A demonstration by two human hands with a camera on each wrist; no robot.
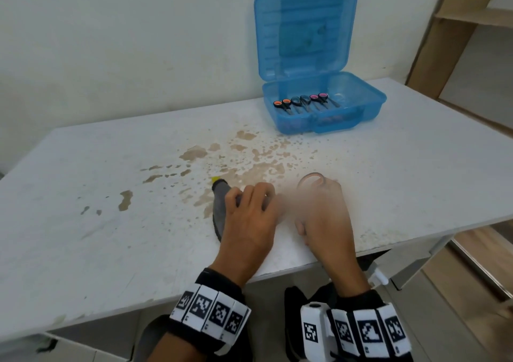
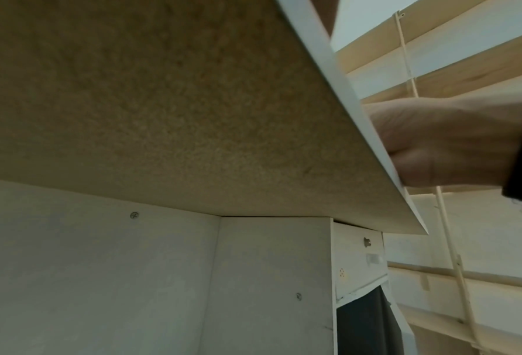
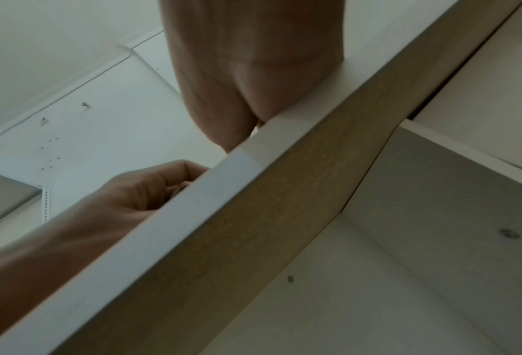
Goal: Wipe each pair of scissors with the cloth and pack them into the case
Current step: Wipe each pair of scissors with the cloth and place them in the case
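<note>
In the head view my left hand (image 1: 249,199) curls its fingers round a grey cloth (image 1: 220,209) with a yellow corner, lying on the white table (image 1: 111,195). My right hand (image 1: 322,203) is blurred by motion just right of it and holds a pair of scissors, of which only an orange-lined handle loop (image 1: 311,180) shows; the blades are hidden. The open blue case (image 1: 327,103) stands at the back right with three pairs of scissors (image 1: 304,103) side by side in it. Both wrist views look up from under the table edge (image 3: 193,216).
Brown stains (image 1: 249,164) spread over the table's middle, between my hands and the case. A white wall stands behind the table, and wooden shelving (image 1: 472,28) at the far right. The table's front edge runs just under my wrists.
</note>
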